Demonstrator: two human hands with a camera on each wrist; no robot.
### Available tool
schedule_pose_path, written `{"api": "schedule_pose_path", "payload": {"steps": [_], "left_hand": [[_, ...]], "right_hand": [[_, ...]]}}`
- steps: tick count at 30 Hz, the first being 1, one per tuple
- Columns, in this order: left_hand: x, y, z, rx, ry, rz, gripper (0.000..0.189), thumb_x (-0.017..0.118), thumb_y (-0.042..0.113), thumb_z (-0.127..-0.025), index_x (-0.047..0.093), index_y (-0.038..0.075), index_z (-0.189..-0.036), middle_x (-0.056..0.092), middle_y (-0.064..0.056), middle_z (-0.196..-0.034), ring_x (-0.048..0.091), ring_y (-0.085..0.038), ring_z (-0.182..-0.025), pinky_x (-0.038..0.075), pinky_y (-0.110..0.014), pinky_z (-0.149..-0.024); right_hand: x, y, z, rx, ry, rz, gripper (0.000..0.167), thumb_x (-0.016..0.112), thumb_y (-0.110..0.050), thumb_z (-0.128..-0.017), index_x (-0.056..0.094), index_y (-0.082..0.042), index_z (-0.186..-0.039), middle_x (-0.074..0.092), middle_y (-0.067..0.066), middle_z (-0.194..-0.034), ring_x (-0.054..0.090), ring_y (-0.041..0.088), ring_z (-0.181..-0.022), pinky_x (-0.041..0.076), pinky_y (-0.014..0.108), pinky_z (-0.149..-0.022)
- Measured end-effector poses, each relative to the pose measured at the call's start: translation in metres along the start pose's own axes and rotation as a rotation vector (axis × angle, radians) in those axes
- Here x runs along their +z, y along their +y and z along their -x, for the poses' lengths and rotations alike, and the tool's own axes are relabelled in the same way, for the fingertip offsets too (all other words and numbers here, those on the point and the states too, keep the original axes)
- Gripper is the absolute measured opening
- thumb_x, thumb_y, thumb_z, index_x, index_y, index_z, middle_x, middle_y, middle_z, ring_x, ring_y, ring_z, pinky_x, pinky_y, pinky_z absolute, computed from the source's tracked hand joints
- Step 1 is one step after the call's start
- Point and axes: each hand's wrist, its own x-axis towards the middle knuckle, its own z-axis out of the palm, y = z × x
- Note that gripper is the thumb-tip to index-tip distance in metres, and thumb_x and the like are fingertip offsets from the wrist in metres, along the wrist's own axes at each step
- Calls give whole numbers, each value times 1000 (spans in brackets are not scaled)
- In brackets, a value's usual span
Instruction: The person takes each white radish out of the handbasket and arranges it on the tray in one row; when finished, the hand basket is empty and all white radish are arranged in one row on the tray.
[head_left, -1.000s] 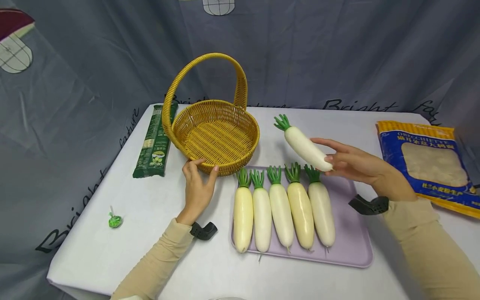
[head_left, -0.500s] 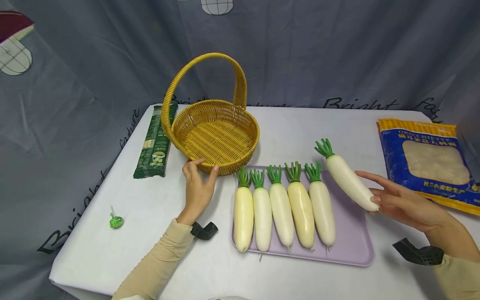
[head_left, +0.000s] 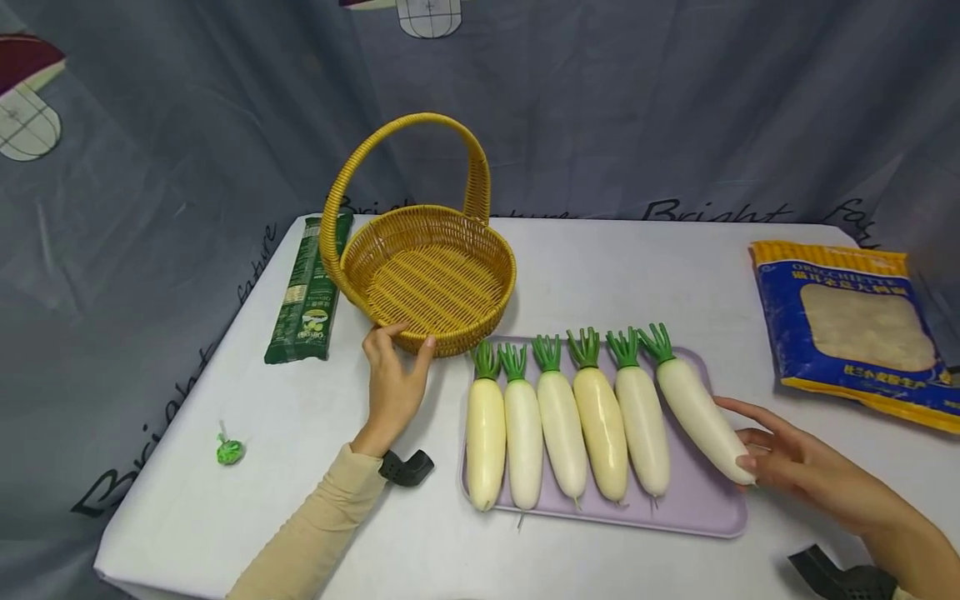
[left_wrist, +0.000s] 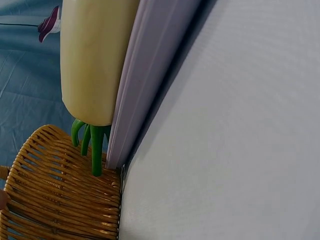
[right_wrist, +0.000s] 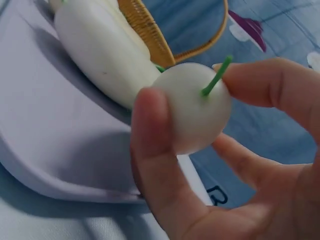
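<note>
My right hand (head_left: 817, 475) pinches the root end of a white radish (head_left: 697, 408) between thumb and fingers. That radish lies slanted over the right part of a lilac tray (head_left: 693, 508), its green stalks toward the back. In the right wrist view its round tip (right_wrist: 192, 115) shows a short green tail; whether it touches the tray is unclear. Several more white radishes (head_left: 562, 433) lie side by side on the tray, stalks pointing away from me. My left hand (head_left: 393, 383) holds the front rim of a yellow wicker basket (head_left: 435, 283), which has nothing in it.
A green packet (head_left: 303, 300) lies left of the basket, partly behind it. A blue and yellow pasta bag (head_left: 862, 325) is at the right. One small green-wrapped lollipop (head_left: 229, 452) lies on the white table (head_left: 300, 433). Behind hangs a grey curtain (head_left: 600, 100).
My right hand has carried its radish right and toward me, then lowered it beside the row on the tray. My left hand has stayed on the basket rim.
</note>
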Motion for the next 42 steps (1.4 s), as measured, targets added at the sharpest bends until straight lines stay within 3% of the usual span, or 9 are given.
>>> {"api": "schedule_pose_path", "payload": {"steps": [5,8,15,23,30,34,38,42], "left_hand": [[0,1,0,17,9,3,46,52,40,-89,36,12,-121,24,-18,-129,40,-34,-112,38,-48,-89],[1,1,0,30,15,5,46,53,39,-89,37,11,-121,24,-19,-128,40,-35,-113,38,-48,-90],[3,2,0,25,8,7,47,53,39,-89,37,9,-122,24,-19,-129,40,-36,-114,38,-48,-90],[0,3,2,21,4,2,48,53,40,-89,37,9,-122,23,-19,-129,41,-36,-112,39,-48,-88],[-1,3,2,18,7,-4,45,51,40,-90,37,11,-122,23,-19,-129,41,-35,-112,38,-47,-89],[-3,3,2,19,-11,-10,47,49,41,-91,36,9,-123,22,-19,-130,41,-36,-112,38,-47,-89],[-6,4,1,62,-69,-139,54,49,43,-90,32,6,-126,22,-22,-131,45,-39,-107,40,-47,-88],[-17,14,-2,126,-194,-438,65,51,45,-88,28,3,-132,27,-28,-130,49,-42,-103,41,-49,-84]], "right_hand": [[18,-8,2,115,160,291,63,47,-17,-94,12,-30,-145,52,2,-114,54,1,-95,45,21,-71],[26,-10,2,82,193,392,68,53,-18,-92,12,-25,-145,48,10,-113,53,0,-92,42,19,-69],[39,-7,0,7,256,542,77,62,-17,-85,13,-16,-145,45,9,-105,45,-6,-86,45,19,-66],[45,-16,-4,33,238,649,80,67,-25,-82,18,-8,-142,51,8,-99,45,-9,-81,47,20,-64],[40,-31,-10,-51,292,781,59,65,-25,-83,37,-6,-132,55,8,-107,47,-10,-86,47,21,-65],[38,-37,-14,-58,302,806,49,62,-26,-85,44,-5,-125,57,9,-109,49,-10,-87,47,21,-65],[37,-42,-16,-59,328,822,42,60,-26,-87,49,-6,-121,58,7,-109,46,-13,-86,46,20,-65],[35,-48,-19,-72,353,855,36,60,-27,-88,54,-8,-118,58,6,-106,43,-15,-84,45,20,-64]]}}
